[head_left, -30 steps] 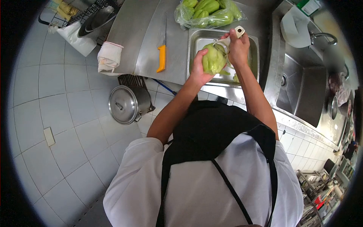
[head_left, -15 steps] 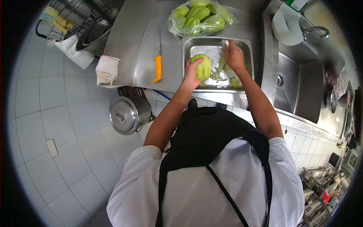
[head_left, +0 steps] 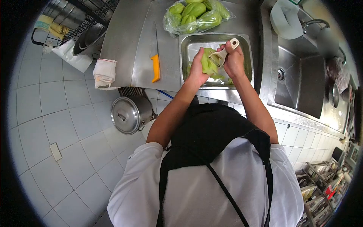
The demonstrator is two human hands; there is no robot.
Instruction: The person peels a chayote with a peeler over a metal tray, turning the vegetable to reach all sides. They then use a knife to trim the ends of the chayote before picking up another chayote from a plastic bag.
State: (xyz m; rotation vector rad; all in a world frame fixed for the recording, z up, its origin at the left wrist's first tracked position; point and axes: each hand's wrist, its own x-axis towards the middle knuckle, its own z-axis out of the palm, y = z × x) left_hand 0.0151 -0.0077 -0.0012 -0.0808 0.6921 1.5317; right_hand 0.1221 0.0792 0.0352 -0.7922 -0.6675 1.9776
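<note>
Over the steel tray: the chayote [head_left: 208, 63] is being held just above the tray [head_left: 183, 56], which is sitting at the near edge of the worktop [head_left: 128, 41], straight ahead of the person's chest.
Which way it is lying: the chayote is sitting between the two hands, just right of the left hand [head_left: 196, 70] and just left of the right hand [head_left: 234, 60].
Long axis: it is seeming to run away from the person and leaning a little to the right, though the fingers are covering too much of it to be sure.
Nearer hand: both are reaching it. The left is touching it with bare skin, the right only through the peeler [head_left: 224, 53].
Left hand: it is clamping the chayote from the left side and from below, with the fingers curling round the far face and the thumb side facing the camera.
Right hand: it is gripping the peeler's pale handle, fingers closed tight around it, and the handle's end is poking up and to the right past the knuckles.
Peeler head: it is resting against the chayote's upper right face.
Under the hands: green peelings [head_left: 219, 77] are lying on the tray floor.
Farther back: a clear bag of chayotes [head_left: 193, 15] is touching the tray's far rim.
To the left: a knife [head_left: 155, 67] with an orange handle is lying apart from the tray, blade pointing away.
To the right: a sink [head_left: 302, 83] is adjoining the worktop.
</note>
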